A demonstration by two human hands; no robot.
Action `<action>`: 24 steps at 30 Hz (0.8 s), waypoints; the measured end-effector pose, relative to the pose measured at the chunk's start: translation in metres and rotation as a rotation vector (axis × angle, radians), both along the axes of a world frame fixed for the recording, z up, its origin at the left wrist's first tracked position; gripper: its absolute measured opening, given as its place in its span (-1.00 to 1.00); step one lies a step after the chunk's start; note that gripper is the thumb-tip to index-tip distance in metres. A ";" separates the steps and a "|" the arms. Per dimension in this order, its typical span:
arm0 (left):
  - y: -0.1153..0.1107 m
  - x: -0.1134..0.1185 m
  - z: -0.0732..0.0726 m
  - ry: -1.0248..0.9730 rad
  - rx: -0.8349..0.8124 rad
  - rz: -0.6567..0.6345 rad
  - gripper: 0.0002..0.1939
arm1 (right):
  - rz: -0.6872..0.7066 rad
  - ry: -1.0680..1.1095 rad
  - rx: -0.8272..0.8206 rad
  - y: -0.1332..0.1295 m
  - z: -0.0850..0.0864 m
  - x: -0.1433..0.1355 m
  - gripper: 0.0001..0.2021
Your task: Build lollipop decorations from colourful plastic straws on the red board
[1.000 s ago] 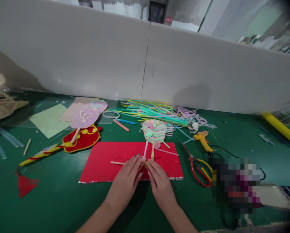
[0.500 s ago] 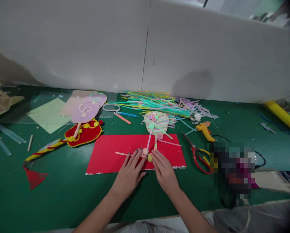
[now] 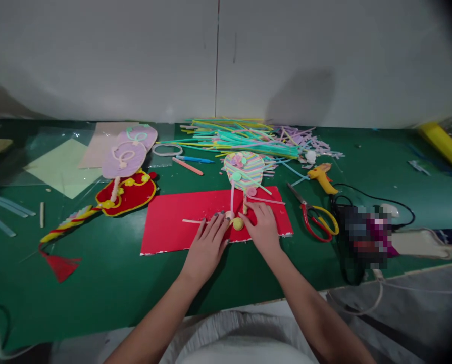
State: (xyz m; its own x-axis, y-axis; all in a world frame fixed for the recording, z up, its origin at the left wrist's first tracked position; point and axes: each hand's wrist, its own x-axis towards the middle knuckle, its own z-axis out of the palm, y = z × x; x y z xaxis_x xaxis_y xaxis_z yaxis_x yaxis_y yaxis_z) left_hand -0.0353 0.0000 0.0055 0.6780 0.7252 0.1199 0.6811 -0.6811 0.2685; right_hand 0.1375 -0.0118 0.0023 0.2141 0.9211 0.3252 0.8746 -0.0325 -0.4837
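Note:
My left hand (image 3: 208, 245) lies with outstretched fingers on a red board (image 3: 165, 222), its fingertips over a pale pink pipe cleaner (image 3: 191, 221) and touching a small pink coiled disc (image 3: 229, 215). My right hand (image 3: 264, 227) rests on the same board, thumb and forefinger apart, fingertips close to the handle (image 3: 245, 201) of a striped round fan (image 3: 248, 174). Between the hands sits a yellow coiled disc (image 3: 238, 224). Pink and green discs decorate the fan. Whether the right fingertips press on the handle I cannot tell.
Loose pipe cleaners (image 3: 241, 141) lie along the wall. Red-handled scissors (image 3: 312, 215) and a yellow glue gun (image 3: 322, 178) with its cord are at right. A red fan (image 3: 129, 194) with a tassel (image 3: 62, 267) and a purple fan (image 3: 125, 156) lie at left.
The right hand has drawn back from the yellow disc, up and to the right, so the disc shows fully. The left hand stays on the pink disc. The view has tilted down.

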 end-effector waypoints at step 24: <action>0.013 -0.016 0.001 0.031 0.048 0.105 -0.41 | 0.169 -0.115 -0.089 -0.021 -0.003 0.028 -0.57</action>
State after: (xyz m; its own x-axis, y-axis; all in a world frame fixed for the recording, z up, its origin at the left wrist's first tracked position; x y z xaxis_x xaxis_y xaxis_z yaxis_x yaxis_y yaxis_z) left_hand -0.0514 0.0131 0.0066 0.6021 0.7867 0.1363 0.7572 -0.6168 0.2152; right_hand 0.1651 -0.0331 -0.0006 0.0204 0.9669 0.2544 0.9207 0.0810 -0.3818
